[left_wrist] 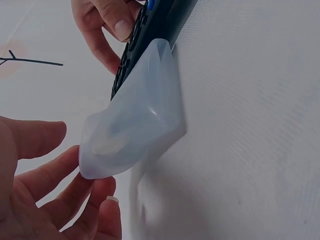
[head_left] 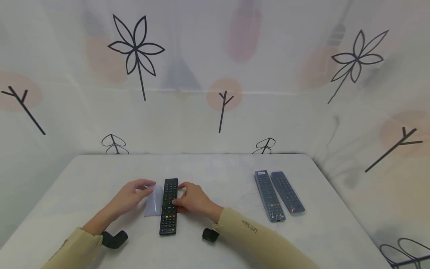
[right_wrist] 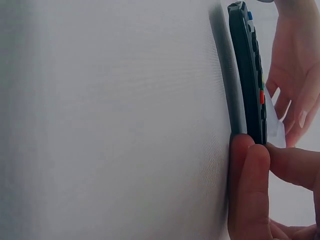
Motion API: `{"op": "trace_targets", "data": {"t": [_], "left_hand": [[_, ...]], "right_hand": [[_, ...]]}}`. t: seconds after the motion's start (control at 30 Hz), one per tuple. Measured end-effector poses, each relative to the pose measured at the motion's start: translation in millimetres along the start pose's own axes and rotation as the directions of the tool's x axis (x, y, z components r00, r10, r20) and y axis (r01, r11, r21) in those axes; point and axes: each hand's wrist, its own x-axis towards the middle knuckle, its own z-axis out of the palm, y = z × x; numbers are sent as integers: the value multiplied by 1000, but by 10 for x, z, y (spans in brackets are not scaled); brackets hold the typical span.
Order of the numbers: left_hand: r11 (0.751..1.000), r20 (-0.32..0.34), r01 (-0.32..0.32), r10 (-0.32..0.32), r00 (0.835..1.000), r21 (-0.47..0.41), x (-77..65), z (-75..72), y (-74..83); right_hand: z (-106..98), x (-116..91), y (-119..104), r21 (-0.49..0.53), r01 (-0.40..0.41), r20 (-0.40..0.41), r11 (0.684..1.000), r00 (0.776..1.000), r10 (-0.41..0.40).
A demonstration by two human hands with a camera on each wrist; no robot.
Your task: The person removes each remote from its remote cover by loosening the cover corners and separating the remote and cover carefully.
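A black remote lies lengthwise on the white table, buttons up. My right hand grips its right edge near the upper half; in the right wrist view the thumb presses the remote's side and a finger lies across its face. A clear plastic sleeve lies just left of the remote. My left hand sits at the sleeve's far end. In the left wrist view its fingertips touch the sleeve, with the upper finger held apart from it.
Two more remotes in clear sleeves lie side by side at the table's right. A patterned white curtain surrounds the table on three sides. Bare tabletop stretches behind and left of my hands.
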Motion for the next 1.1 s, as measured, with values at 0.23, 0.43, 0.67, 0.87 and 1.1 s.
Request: {"op": "trace_targets", "data": {"t": [0.23, 0.43, 0.67, 0.87, 1.1], "left_hand": [[1000, 5, -5, 5, 1000, 3, 3, 5, 12], [1000, 0, -4, 4, 1000, -1, 24, 20, -2], [1000, 3, -3, 3, 1000, 3, 21, 20, 28], [1000, -5, -5, 5, 1000, 10, 23, 29, 6], [999, -18, -36, 37, 999, 17, 24, 37, -2]], "right_hand": [[-7, -27, -1, 13, -12, 10, 1000, 1000, 11], [-30, -62, 8, 46, -11, 32, 999, 999, 10], [-63, -106, 23, 68, -6, 51, 998, 999, 3], [-137, -141, 89, 56, 2, 49, 998, 999, -4], [-299, -199, 181, 77, -3, -7, 997, 1000, 4]]}}
